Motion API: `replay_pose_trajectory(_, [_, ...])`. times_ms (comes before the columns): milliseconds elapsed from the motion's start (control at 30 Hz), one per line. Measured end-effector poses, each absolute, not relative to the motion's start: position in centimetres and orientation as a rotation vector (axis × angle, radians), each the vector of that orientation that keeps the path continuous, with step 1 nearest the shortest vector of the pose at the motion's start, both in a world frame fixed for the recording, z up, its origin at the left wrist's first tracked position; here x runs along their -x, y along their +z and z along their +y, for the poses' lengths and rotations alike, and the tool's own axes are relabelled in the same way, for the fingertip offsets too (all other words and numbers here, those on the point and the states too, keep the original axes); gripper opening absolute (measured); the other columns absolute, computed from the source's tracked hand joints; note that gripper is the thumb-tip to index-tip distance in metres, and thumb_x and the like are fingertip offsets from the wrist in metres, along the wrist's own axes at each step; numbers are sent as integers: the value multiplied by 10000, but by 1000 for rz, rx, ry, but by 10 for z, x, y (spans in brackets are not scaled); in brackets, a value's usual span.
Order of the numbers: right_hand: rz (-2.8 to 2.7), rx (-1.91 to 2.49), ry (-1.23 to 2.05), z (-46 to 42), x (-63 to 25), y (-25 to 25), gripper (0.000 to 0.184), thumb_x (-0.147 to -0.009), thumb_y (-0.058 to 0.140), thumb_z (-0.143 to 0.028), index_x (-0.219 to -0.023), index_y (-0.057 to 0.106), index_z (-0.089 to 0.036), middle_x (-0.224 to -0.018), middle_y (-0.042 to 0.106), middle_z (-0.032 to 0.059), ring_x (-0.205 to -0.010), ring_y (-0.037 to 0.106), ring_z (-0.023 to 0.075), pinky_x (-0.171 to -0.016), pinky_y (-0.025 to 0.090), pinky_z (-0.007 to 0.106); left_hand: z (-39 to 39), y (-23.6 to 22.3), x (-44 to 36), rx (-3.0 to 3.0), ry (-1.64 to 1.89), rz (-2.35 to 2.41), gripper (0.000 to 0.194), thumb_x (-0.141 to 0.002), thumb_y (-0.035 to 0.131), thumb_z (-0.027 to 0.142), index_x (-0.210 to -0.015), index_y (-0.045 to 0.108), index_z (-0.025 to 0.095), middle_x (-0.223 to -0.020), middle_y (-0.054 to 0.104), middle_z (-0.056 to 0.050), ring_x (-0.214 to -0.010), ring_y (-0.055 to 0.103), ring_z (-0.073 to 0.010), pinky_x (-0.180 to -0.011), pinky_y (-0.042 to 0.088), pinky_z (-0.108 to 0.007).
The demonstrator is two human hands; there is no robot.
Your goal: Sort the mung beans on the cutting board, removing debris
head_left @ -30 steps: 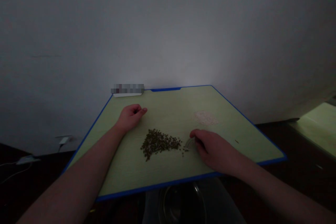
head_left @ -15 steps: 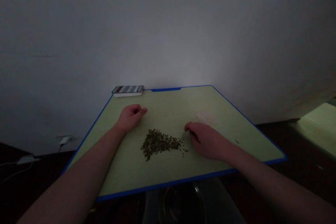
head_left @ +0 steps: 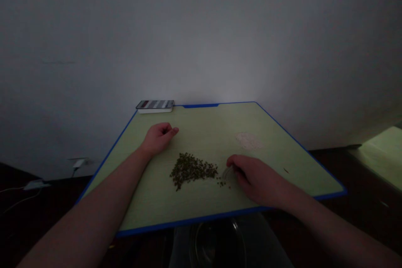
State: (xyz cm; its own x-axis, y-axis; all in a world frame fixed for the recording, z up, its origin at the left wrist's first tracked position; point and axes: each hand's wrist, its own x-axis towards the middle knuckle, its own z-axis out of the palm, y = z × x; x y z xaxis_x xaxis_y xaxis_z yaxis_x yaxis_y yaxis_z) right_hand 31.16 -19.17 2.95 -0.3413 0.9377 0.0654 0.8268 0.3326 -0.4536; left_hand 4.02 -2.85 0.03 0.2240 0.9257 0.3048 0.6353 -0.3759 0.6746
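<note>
My right hand (head_left: 254, 180) rests on a pale green board (head_left: 150, 205) with a blue edge, shut on a small clear curved piece of plastic (head_left: 228, 172). Left of that piece lies a pile of small dark green seeds (head_left: 190, 171), with a few strays almost touching the plastic. My left hand (head_left: 158, 138) rests on the board above the pile, its fingers curled and holding nothing. A pale patch of fine grains or powder (head_left: 248, 140) lies at the far right, apart from both hands.
A phone (head_left: 155, 104) lies on a white box (head_left: 155, 110) at the board's far left corner, beside a grey wall. A glass bowl (head_left: 216, 245) sits below the board's near edge. White cables (head_left: 29, 186) lie on the dark surface at left.
My right hand has moved toward me and slightly right, with the clear plastic still in it. A few stray seeds have shifted near the plastic. My left hand stays in place.
</note>
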Motion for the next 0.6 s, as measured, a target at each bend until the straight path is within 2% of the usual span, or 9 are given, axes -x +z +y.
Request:
replay_pose_trajectory(367, [-2298,1591,453,-187,-308,28,289,-773,404,-72,-1004,554,-161,-919,640,84,-814,570,180,-733,398,295,-29,2,-41,-2105,954,1470,378,-736,510,466,-520,425,169,-479,340,52,-486,327,-79,-487,263,-227])
replay_pose_trajectory(600, [-2265,1647,366,-189,-299,23,277,-820,378,-104,-1029,551,-160,-932,643,84,-839,585,191,-737,400,297,-28,0,-40,-2109,962,1449,383,-739,516,468,-524,411,169,-489,331,55,-488,321,-73,-488,263,-222])
